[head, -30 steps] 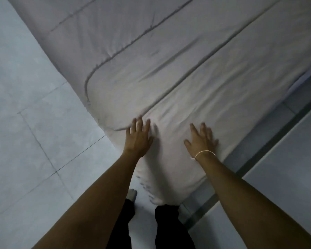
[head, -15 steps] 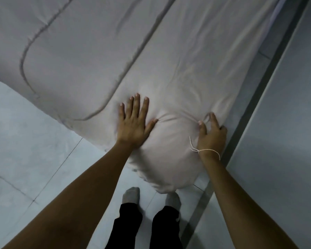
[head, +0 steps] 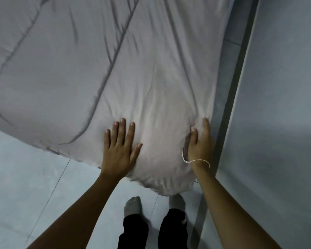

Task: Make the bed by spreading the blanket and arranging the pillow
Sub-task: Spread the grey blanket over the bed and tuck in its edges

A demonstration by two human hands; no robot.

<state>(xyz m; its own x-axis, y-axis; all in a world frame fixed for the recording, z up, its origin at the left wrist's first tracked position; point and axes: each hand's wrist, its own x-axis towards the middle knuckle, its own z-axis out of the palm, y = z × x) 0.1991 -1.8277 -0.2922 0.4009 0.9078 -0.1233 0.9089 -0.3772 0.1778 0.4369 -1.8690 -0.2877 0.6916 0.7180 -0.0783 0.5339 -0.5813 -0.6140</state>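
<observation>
Left hand [head: 119,151] lies flat, fingers spread, on the pale grey quilted blanket [head: 101,69]. Right hand [head: 200,146] cups the blanket's rounded corner edge, fingers pressing into the fabric; full grip unclear.

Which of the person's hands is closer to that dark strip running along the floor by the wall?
Right. The right hand grips the blanket edge right beside the dark strip. The left hand lies flat on the blanket, farther from it.
</observation>
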